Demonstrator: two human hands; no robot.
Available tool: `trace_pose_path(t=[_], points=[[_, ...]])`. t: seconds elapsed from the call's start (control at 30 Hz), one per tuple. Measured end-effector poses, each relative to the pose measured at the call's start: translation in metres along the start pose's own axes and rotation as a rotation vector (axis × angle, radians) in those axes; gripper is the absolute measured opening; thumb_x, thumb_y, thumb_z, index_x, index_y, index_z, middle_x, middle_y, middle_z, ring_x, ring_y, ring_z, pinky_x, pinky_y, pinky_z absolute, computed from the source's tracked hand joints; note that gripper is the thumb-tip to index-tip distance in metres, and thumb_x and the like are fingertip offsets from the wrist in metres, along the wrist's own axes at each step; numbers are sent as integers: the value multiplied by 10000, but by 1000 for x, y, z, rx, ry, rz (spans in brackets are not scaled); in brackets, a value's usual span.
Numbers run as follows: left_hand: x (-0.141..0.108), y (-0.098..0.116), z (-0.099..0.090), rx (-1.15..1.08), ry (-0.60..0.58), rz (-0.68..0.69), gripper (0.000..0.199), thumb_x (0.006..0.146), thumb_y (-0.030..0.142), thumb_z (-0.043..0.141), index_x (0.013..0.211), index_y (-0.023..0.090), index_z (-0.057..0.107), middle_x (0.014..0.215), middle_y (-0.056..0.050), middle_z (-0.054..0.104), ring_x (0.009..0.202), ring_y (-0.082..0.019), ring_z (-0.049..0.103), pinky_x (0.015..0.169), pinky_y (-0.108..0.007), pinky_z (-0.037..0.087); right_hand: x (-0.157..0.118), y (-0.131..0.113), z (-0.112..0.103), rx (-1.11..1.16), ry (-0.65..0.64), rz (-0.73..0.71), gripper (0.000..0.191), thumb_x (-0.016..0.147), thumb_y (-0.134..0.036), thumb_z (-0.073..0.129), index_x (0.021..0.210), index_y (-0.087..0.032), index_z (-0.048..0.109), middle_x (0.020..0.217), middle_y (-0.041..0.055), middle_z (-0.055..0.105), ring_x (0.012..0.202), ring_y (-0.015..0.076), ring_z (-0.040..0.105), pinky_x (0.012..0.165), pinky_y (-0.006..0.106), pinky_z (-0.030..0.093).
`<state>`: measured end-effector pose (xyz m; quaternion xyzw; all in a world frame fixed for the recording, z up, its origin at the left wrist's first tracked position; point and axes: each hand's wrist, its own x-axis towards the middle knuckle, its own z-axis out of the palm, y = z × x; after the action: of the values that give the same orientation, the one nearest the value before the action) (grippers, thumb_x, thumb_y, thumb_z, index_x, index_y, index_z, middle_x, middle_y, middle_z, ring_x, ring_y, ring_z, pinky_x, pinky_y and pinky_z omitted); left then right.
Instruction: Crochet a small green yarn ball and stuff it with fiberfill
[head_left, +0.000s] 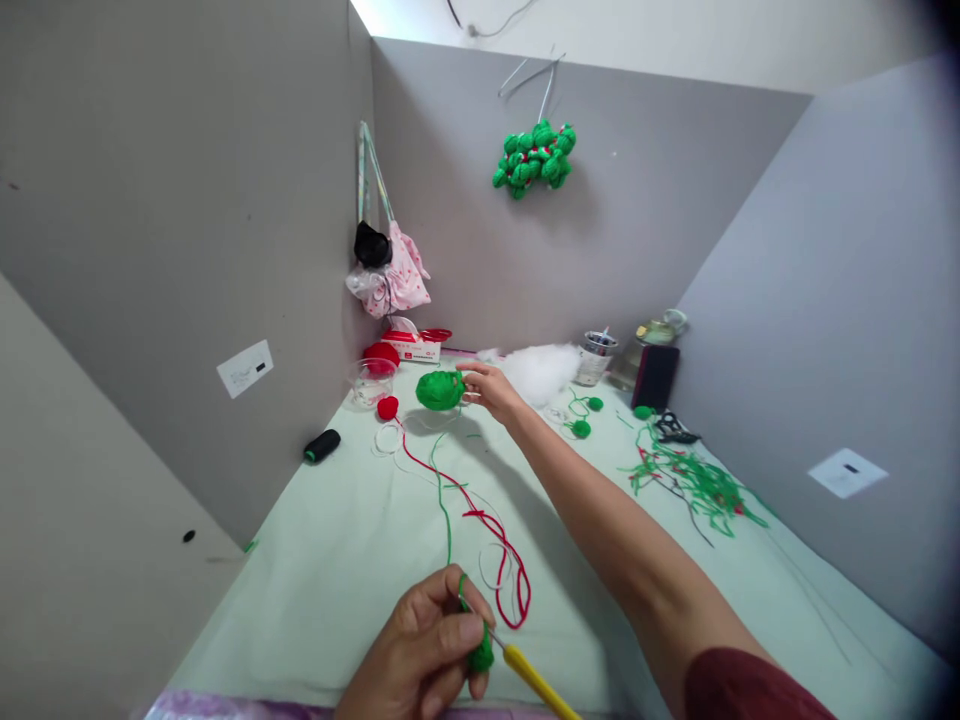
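Near the table's front edge, my left hand (424, 645) pinches a small green crochet piece (481, 655). A crochet hook (534, 680) with a yellow handle sits at that piece, its metal shaft by my fingertips and a green loop. My right hand (489, 388) reaches far forward, its fingers closed on the right side of a green yarn ball (439, 390), which seems held just above the cloth. A strand of green yarn (444, 500) runs over the table towards my left hand. Red yarn (495, 530) lies in loose loops between my hands, beside thin white thread.
At the back left are a small red yarn ball (388, 408), a clear tub (373, 384) and a tissue box (411, 345). White stuffing (541, 372) lies behind my right hand. Green yarn scraps (701, 485) and a dark phone (655, 378) are at right. Grey partitions enclose the table.
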<state>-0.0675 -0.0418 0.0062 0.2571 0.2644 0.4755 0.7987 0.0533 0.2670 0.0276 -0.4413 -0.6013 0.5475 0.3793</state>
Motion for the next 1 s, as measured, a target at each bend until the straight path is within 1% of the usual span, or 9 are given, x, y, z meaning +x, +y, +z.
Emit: trace_pose_path(t=[0.17, 0.3, 0.37, 0.47, 0.53, 0.67, 0.8, 0.9, 1.0], points=[[1, -2, -2, 11, 4, -12, 378, 728, 459, 954, 811, 167, 730, 591, 111, 531, 362, 29, 225, 562, -174, 420, -6, -4, 1, -76, -40, -71, 385, 1016, -380, 690, 1339, -178, 639, 1348, 112, 671, 1136, 260, 703, 946, 477, 625], [-1, -1, 0, 5, 6, -12, 393, 707, 470, 964, 804, 166, 734, 588, 113, 520, 359, 29, 223, 554, -179, 411, -10, -27, -9, -159, -15, -171, 227, 1017, -259, 619, 1192, -147, 708, 970, 46, 734, 803, 154, 692, 796, 328, 611], [-2, 1, 1, -8, 26, -4, 388, 703, 459, 968, 795, 165, 732, 596, 113, 520, 361, 33, 216, 560, -181, 417, -15, -42, -23, -213, 18, -245, 297, 1024, -197, 484, 1232, -168, 693, 913, 22, 715, 761, 122, 657, 774, 276, 573], [-3, 1, 3, -18, 45, 2, 374, 705, 427, 971, 783, 159, 722, 606, 110, 525, 368, 34, 212, 571, -187, 430, -26, -54, -45, -366, 38, -300, 357, 1035, -243, 404, 1233, -173, 694, 891, 38, 708, 760, 144, 642, 726, 276, 533], [-2, 1, 4, -16, 38, -6, 390, 698, 436, 973, 784, 156, 716, 618, 106, 534, 368, 36, 222, 567, -188, 428, -34, -50, -50, -518, 18, -292, 261, 1004, -309, 544, 1105, -165, 737, 901, 71, 729, 813, 192, 661, 739, 307, 526], [0, -2, 4, -10, 41, -21, 393, 706, 446, 966, 794, 157, 714, 623, 107, 522, 373, 35, 221, 566, -187, 420, -47, -19, -21, -835, 24, -286, 302, 912, -353, 774, 1154, -182, 718, 1206, 190, 716, 1140, 332, 640, 884, 387, 506], [3, -7, 2, 8, 38, -23, 400, 696, 451, 969, 793, 159, 713, 620, 105, 527, 366, 35, 224, 561, -187, 416, -50, 6, 23, -1034, -111, -297, 442, 861, -373, 833, 1250, -220, 690, 1257, 171, 691, 1171, 354, 647, 889, 393, 512], [4, -8, 2, 14, 30, -24, 412, 692, 467, 972, 798, 159, 718, 632, 102, 547, 360, 43, 224, 535, -169, 388, -45, 2, 38, -1095, -175, -337, 451, 813, -316, 856, 1227, -220, 703, 1191, 135, 700, 1094, 325, 667, 858, 372, 523], [4, -6, 6, -4, 35, -30, 391, 706, 443, 970, 789, 159, 714, 656, 94, 581, 361, 45, 224, 540, -169, 405, -35, -22, 32, -1092, -129, -397, 522, 825, -298, 847, 1312, -241, 668, 1262, 118, 678, 1109, 311, 654, 895, 381, 530]])
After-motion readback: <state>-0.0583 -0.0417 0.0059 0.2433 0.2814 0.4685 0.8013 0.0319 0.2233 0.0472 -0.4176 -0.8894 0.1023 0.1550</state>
